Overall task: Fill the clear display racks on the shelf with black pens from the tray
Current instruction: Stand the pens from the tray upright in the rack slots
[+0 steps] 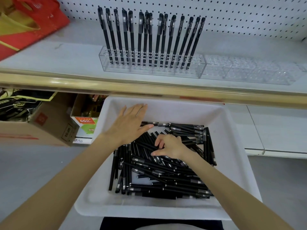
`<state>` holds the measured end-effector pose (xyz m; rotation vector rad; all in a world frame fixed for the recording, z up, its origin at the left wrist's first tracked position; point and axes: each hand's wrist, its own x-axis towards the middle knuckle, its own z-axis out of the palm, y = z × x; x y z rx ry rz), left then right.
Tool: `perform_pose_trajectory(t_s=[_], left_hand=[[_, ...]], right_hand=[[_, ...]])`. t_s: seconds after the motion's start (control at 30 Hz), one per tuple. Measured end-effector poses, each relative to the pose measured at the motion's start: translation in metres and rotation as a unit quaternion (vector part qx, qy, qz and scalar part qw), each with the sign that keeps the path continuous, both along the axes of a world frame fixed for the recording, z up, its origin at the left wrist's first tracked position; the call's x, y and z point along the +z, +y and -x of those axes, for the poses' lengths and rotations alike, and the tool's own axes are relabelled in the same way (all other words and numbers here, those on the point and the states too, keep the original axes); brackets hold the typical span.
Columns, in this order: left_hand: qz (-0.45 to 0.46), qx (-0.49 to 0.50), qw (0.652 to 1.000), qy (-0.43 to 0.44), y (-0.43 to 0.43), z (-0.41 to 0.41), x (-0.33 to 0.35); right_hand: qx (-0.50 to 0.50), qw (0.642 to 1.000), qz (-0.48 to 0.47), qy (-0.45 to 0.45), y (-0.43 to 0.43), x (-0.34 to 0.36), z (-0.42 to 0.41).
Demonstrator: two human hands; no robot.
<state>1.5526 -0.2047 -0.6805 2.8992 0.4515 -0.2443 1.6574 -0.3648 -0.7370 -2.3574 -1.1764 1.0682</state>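
We see a white shelf point(69, 52) with a gold front edge point(116, 85) and a pegboard back point(249, 14). On it two clear display racks stand end to end, the left rack point(106, 62) holding upright black pens point(150, 39) and the right rack point(249, 70) beside it. A red bag point(38, 25) lies at the shelf's far left.

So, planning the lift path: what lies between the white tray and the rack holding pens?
Head view: only the gold shelf edge and a bare strip of white shelf separate tray from rack.
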Motion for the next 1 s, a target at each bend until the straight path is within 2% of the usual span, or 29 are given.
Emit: perform_pose_trajectory(t_s=[0.33, 0.5, 0.7, 0.8, 1.0], left_hand=[[-0.003, -0.012, 1.0, -0.013, 0.006, 0.006, -0.004], [-0.002, -0.014, 1.0, -0.013, 0.009, 0.007, -0.001], [0.085, -0.011, 0.994, -0.069, 0.002, 0.007, 0.017], [0.14, -0.024, 0.984, -0.103, -0.009, 0.002, 0.03], [0.286, 0.015, 0.928, -0.238, -0.027, -0.011, 0.049]], right_hand=[[-0.006, 1.0, 0.01, -0.006, 0.002, -0.004, 0.004], [-0.056, 0.995, -0.07, 0.033, -0.002, 0.004, -0.006], [-0.202, 0.946, -0.201, 0.156, -0.01, 0.048, -0.021], [-0.235, 0.917, -0.258, 0.195, -0.013, 0.075, -0.032], [-0.279, 0.869, -0.347, 0.216, -0.019, 0.124, -0.051]])
